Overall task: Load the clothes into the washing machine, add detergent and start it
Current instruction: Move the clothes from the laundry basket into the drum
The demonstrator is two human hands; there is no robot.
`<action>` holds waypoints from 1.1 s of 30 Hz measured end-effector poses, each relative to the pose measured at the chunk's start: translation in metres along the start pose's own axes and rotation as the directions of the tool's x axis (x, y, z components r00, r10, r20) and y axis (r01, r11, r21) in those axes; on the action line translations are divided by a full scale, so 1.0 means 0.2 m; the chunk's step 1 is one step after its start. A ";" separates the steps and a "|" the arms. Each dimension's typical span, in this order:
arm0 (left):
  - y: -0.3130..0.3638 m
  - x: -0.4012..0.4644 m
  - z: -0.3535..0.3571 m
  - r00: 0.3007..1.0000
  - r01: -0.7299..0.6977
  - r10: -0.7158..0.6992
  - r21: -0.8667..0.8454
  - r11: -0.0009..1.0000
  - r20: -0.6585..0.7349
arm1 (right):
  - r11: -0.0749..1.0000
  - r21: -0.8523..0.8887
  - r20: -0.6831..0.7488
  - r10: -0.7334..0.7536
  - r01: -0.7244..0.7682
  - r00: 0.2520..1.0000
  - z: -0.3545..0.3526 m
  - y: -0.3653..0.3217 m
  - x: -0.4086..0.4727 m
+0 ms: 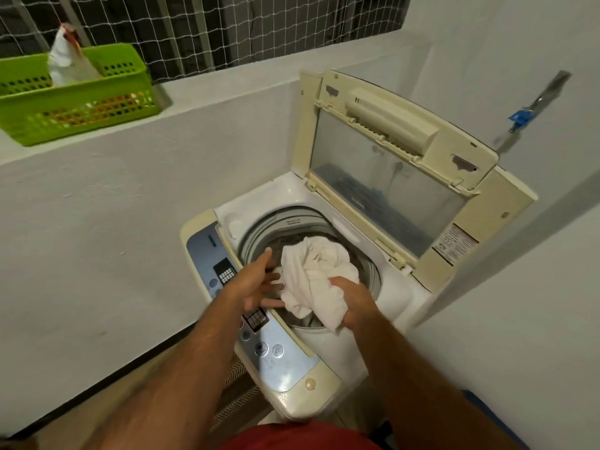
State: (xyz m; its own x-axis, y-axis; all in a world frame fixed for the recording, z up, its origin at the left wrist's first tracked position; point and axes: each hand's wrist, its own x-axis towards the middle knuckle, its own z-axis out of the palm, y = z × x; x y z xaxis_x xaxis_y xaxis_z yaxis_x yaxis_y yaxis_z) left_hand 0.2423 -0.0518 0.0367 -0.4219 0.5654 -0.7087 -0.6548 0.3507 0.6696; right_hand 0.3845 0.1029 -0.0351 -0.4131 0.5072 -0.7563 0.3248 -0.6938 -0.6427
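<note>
A top-loading washing machine (pixel 402 287) stands in the corner with its cream lid (pixel 389 164) raised. A bunched white cloth (pixel 318 274) hangs over the mouth of the drum (pixel 259 232). My right hand (pixel 352 300) grips the cloth at its near lower edge. My left hand (pixel 259 280) is beside the cloth on the left, fingers spread and straight, fingertips touching it above the drum's rim. Darker laundry shows faintly inside the drum behind the cloth.
The control panel (pixel 246 323) with buttons runs along the machine's near left side. A green perforated basket (pixel 74 95) holding a white bag sits on the ledge at upper left. Netting covers the window above. White walls close in left and right.
</note>
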 end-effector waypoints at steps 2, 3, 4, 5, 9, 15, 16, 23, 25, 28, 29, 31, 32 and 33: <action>-0.01 0.03 0.00 0.999 0.018 -0.018 0.003 1.000 0.029 | 0.998 -0.035 -0.132 -0.062 0.058 0.989 0.02 0.05 0.15; -0.01 0.03 0.01 0.999 0.018 -0.019 0.018 1.000 0.029 | 0.995 -0.079 -0.135 -0.070 0.060 0.988 0.04 0.05 0.15; -0.01 0.04 0.03 1.000 0.012 -0.013 0.036 0.999 0.022 | 1.000 -0.006 -0.122 0.003 -0.003 0.992 0.06 0.02 0.14; 0.00 0.05 0.05 1.000 0.007 -0.008 0.054 0.998 0.010 | 1.000 -0.011 -0.100 0.006 -0.008 0.995 0.08 -0.01 0.11; 0.04 0.06 0.09 0.999 -0.031 0.037 0.133 0.991 -0.040 | 0.983 0.169 -0.041 0.081 -0.073 0.996 0.14 -0.16 0.09; 0.08 0.09 0.12 0.993 -0.098 0.110 0.200 0.975 -0.047 | 0.955 0.282 -0.045 0.109 -0.092 0.993 0.09 -0.34 0.16; 0.07 0.08 0.14 0.993 -0.098 0.108 0.196 0.976 -0.039 | 0.964 0.253 -0.035 0.090 -0.078 0.995 0.08 -0.34 0.16; -0.11 0.07 0.43 0.993 -0.114 0.110 0.283 0.952 0.030 | 0.969 0.244 0.088 -0.060 0.036 0.994 -0.15 -0.26 -0.11; -0.16 0.04 0.59 0.989 -0.142 0.122 0.320 0.937 0.083 | 0.965 0.248 0.074 -0.104 0.083 0.992 -0.28 -0.24 -0.22; -0.25 -0.01 0.85 0.968 -0.214 0.141 0.386 0.897 0.208 | 0.961 0.183 -0.024 -0.207 0.208 0.978 -0.54 -0.18 -0.35; -0.29 -0.03 0.95 0.958 -0.237 0.138 0.421 0.876 0.251 | 0.957 0.144 -0.038 -0.247 0.250 0.968 -0.64 -0.13 -0.40; -0.40 -0.06 1.13 0.941 -0.264 0.112 0.484 0.834 0.319 | 0.945 0.114 -0.125 -0.294 0.308 0.948 -0.86 -0.03 -0.49; -0.46 -0.08 1.22 0.932 -0.273 0.091 0.512 0.814 0.352 | 0.941 0.115 -0.207 -0.291 0.318 0.934 -0.96 0.02 -0.55; -0.52 -0.09 1.29 0.923 -0.280 0.070 0.534 0.798 0.379 | 0.942 0.117 -0.275 -0.274 0.315 0.921 -1.06 0.07 -0.59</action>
State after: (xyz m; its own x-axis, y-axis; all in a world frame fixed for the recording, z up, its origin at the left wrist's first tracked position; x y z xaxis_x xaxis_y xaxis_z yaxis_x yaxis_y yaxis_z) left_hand 0.4803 0.0943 0.0367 -0.1972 0.8293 -0.5228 -0.0690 0.5202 0.8512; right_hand 0.6182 0.1407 0.0195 -0.2354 0.7985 -0.5541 0.0764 -0.5532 -0.8296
